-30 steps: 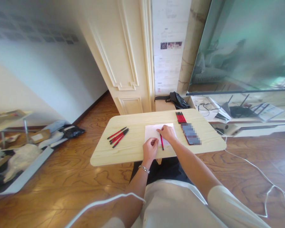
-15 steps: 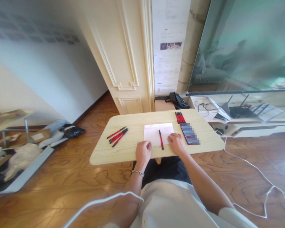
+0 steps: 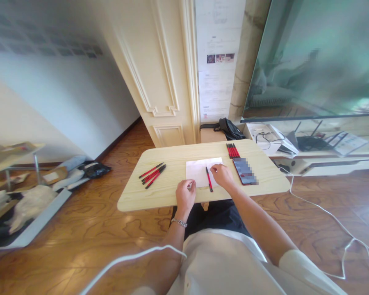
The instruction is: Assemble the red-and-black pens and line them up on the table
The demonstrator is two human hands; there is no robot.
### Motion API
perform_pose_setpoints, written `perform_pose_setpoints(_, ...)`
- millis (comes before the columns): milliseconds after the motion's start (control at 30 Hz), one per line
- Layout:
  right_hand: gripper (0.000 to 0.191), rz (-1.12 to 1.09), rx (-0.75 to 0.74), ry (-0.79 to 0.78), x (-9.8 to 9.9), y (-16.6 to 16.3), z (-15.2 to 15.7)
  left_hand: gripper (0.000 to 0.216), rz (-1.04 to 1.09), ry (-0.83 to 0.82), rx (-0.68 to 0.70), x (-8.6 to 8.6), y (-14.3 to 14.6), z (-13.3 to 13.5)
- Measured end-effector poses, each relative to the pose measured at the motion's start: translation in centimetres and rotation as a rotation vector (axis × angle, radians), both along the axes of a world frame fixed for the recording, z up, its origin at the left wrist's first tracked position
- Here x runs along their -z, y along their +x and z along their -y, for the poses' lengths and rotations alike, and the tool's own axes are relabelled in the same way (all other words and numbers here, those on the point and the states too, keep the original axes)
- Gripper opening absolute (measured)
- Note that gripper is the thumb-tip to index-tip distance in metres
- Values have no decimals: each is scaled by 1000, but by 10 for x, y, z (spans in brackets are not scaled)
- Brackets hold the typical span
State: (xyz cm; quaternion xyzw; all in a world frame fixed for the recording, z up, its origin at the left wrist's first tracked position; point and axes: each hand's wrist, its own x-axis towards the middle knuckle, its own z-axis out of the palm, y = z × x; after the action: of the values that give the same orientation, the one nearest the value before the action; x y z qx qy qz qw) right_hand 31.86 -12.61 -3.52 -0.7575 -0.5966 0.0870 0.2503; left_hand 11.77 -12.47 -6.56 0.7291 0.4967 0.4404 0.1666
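1. A loose bunch of red-and-black pens [image 3: 152, 174] lies toward the 9 o'clock side of the counter [image 3: 172, 196], well apart from both hands.
2. The left hand [image 3: 185, 194] rests at the counter's near edge, at about 7 o'clock from the sheet of paper [image 3: 198, 172]. Its fingers are curled in, with the thumb against the forefinger. I cannot tell whether anything small sits in it.
3. 1 red-and-black pen [image 3: 209, 179] lies flat on the paper, pointing roughly from 12 to 6 o'clock. It lies between the 2 hands, and neither grips it.
4. The right hand [image 3: 222, 175] lies loosely open on the paper at the pen's 3 o'clock side, fingertips just beside the barrel and holding nothing.
5. As I judge it, this is the reach for that pen. Picking it up calls for a thumb-and-finger pinch at mid-barrel.
6. A dark phone [image 3: 244, 171] lies at 3 o'clock, and a neat row of pens [image 3: 233, 150] lies at 1 o'clock.
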Motion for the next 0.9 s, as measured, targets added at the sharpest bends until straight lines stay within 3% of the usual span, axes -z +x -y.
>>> perform_pose_setpoints(167, 45, 32, 63, -234, -3, -15, -33, 21, 88, -87, 38, 0, 9, 2)
perform_pose_setpoints(300, 38, 31, 79, -260, 1, -15, -40, 24, 160, -158, 91, -5, 17, 2)
perform_pose_setpoints(433, 35, -100, 26, -179, 0, -9, -36, 25, 195, -224, 141, -12, 27, 0)
perform_pose_setpoints(633, 36, -696, -196, 65, -2, -12, -18, 33, 245, -313, 245, -16, 43, -6)
perform_pose_setpoints(733, 34, -864, -181, 123, 1, -16, -12, 38, 317, -380, 288, -13, 48, -8)
perform_pose_setpoints(900, 34, -957, -130, 97, 6, -21, -13, 40, 549, -552, 352, -8, 51, -4)
